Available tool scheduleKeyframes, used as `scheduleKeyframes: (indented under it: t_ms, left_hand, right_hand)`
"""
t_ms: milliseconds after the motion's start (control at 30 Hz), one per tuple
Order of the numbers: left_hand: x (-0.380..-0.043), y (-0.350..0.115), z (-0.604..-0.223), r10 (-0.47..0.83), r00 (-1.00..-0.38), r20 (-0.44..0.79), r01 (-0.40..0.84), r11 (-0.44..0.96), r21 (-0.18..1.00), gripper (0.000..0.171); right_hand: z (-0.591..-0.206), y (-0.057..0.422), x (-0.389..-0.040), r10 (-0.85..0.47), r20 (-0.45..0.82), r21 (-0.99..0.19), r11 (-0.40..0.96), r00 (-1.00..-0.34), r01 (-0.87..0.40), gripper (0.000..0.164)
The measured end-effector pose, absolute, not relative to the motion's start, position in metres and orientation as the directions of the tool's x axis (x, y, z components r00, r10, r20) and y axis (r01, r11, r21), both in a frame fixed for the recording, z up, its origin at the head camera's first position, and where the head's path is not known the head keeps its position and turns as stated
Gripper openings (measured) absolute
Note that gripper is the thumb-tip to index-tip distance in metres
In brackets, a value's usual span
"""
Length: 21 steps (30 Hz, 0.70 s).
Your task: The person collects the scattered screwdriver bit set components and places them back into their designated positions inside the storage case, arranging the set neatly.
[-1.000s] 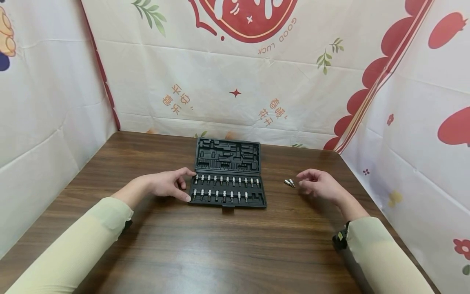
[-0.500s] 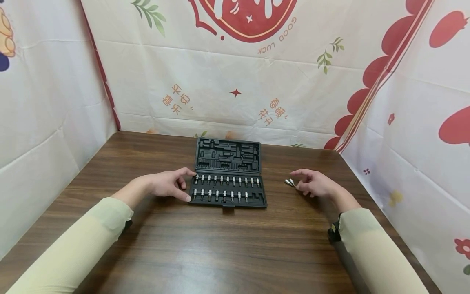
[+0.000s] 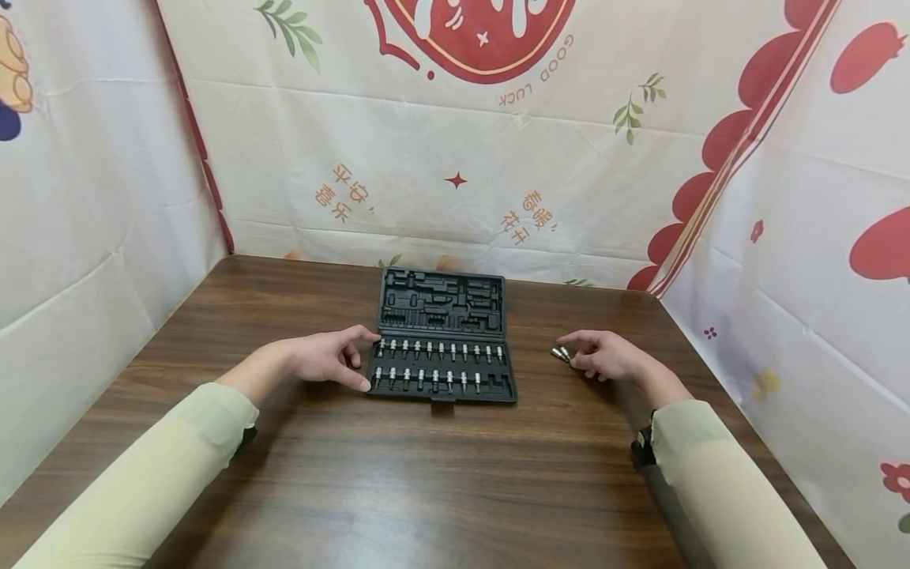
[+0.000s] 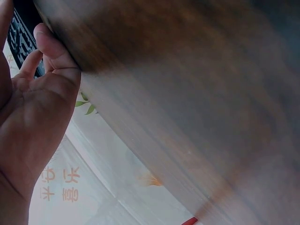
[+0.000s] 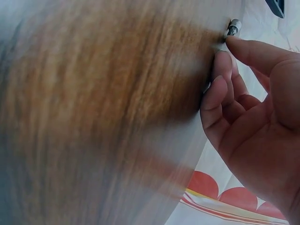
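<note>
An unfolded black plastic case [image 3: 441, 294] lies on the table, two rows of silver bit sockets [image 3: 435, 378] in its near half. My left hand [image 3: 323, 356] rests at its left side, index fingertip near the hinge and thumb at the front corner. To the right of the case, two loose bit sockets [image 3: 561, 353] lie side by side. My right hand [image 3: 607, 356] reaches them with the index finger over their far ends and the thumb at their near ends. In the right wrist view the thumb tip overlaps a bit socket [image 5: 234, 28]; the index fingertip is hidden there.
The dark wooden table [image 3: 398, 482] extends in front of the case. A printed cloth [image 3: 426, 134] hangs along the back edge and both sides. At the right end of the case's front row is a vacant slot [image 3: 494, 381].
My right hand has moved left to the two loose bit sockets, its index finger reaching out over them. My left hand and the case have stayed in place.
</note>
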State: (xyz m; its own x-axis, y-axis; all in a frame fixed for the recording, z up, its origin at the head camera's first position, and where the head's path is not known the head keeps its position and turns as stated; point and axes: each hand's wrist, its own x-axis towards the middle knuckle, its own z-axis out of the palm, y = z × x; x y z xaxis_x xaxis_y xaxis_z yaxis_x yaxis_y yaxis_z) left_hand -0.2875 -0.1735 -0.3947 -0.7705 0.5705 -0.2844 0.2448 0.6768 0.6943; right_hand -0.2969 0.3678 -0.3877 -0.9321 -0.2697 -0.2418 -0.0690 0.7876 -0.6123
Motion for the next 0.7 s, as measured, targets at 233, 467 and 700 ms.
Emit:
scheduleKeyframes:
  t_ms: [233, 467, 700]
  left_hand:
    - [-0.286, -0.173, -0.393, 0.570, -0.771, -0.284, 0.240, 0.673, 0.699, 0.089]
    - [-0.286, -0.172, -0.392, 0.571, -0.769, -0.288, 0.236, 0.672, 0.702, 0.088]
    - [-0.286, -0.173, -0.393, 0.573, -0.768, -0.287, 0.237, 0.671, 0.703, 0.088]
  right_hand:
    - [-0.390, 0.369, -0.297, -0.264, -0.229, -0.598, 0.798, -0.937, -0.079, 0.038]
    - [-0.391, 0.373, -0.295, -0.240, -0.205, -0.620, 0.782, -0.949, -0.064, 0.035]
    - [-0.397, 0.379, -0.294, -0.239, -0.168, -0.658, 0.749, -0.956, -0.071, 0.036]
